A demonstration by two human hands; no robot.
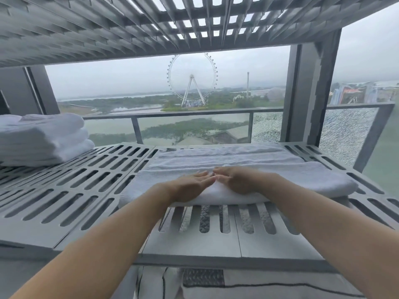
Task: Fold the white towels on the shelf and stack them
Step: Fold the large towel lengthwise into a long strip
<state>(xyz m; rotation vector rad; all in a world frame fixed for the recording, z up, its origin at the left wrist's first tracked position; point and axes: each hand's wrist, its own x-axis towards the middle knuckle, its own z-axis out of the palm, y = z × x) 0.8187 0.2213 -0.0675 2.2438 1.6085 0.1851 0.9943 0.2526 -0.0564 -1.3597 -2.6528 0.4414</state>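
Looks partway done: at the far left of the slatted shelf [86,190], a stack of folded towels [43,139]; left to finish, the long towel [302,178] lying folded lengthwise across the middle. Pressing flat on its near fold with left hand [192,187] and right hand [235,180], fingers straight, fingertips almost meeting, gripping nothing. Probably needs crosswise folds, then a move left. Bare shelf between towel and stack; upper shelf [129,29] low overhead.
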